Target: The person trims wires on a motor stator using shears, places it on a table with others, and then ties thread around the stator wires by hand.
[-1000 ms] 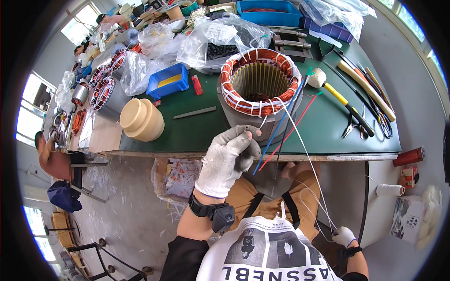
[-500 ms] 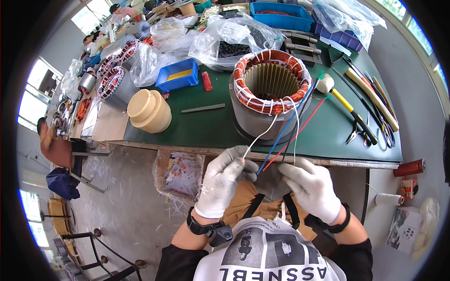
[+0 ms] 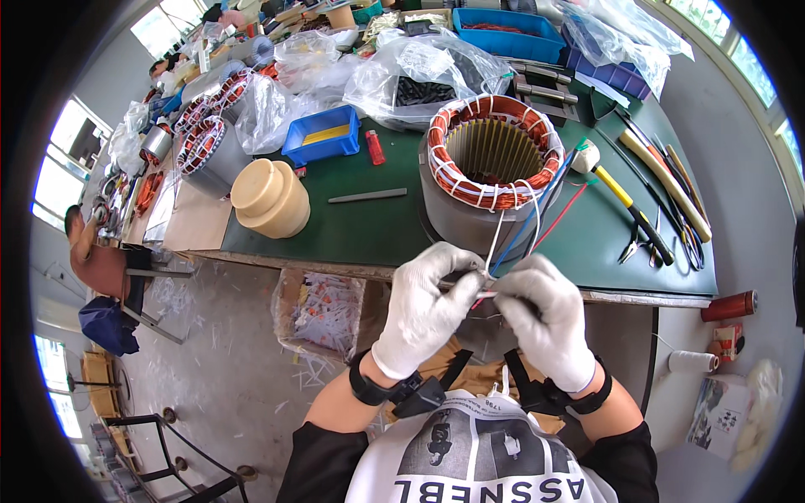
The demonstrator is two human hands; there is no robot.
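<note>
A motor stator (image 3: 457, 220) stands upright on the bench's near part, its copper winding ring (image 3: 438, 173) laced with white cord. Two strands of white cord (image 3: 496, 235) run from the ring down to my hands, beside a blue wire (image 3: 517, 238) and a red wire (image 3: 560, 215). My left hand (image 3: 429, 308), in a white glove, is closed with thumb and finger pinching the white cord. Close against it, my gloved right hand (image 3: 547, 320) is also closed on the white cord; the bundled wires pass between the hands. The fingertips partly hide the wire ends.
Right of the stator lie a hammer (image 3: 619, 191), pliers (image 3: 631, 248) and scissors (image 3: 693, 247). Leftward are a grey bar (image 3: 367, 196), a red lighter (image 3: 374, 148), a blue tray (image 3: 296, 151) and a beige plastic cylinder (image 3: 270, 201). A scrap box (image 3: 291, 331) sits below the bench edge.
Both hands have moved up toward the stator and come together, drawing the white cord in around the wires. The left hand shifted right with its strand.
</note>
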